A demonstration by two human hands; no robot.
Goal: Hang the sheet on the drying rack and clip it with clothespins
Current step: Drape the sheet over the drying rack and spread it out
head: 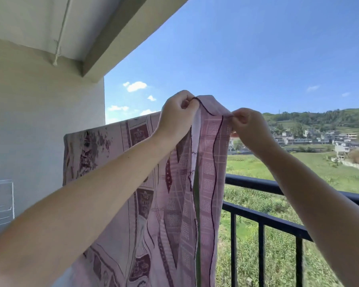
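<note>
A pink patterned sheet point(116, 158) hangs spread from the upper left down to the bottom of the view. Whatever bar carries it is hidden under the cloth. My left hand point(177, 114) pinches the sheet's top edge at its highest point. My right hand point(247, 123) pinches the same dark-trimmed edge a little to the right and lower. A narrow fold of the sheet drops straight down between my hands. No clothespin shows in either hand.
A black metal balcony railing point(263, 218) runs along the right, with fields and houses beyond. A white wall point(46, 121) and a ceiling beam point(133, 32) close the left side. Part of a white wire rack point(0, 204) stands at the far left.
</note>
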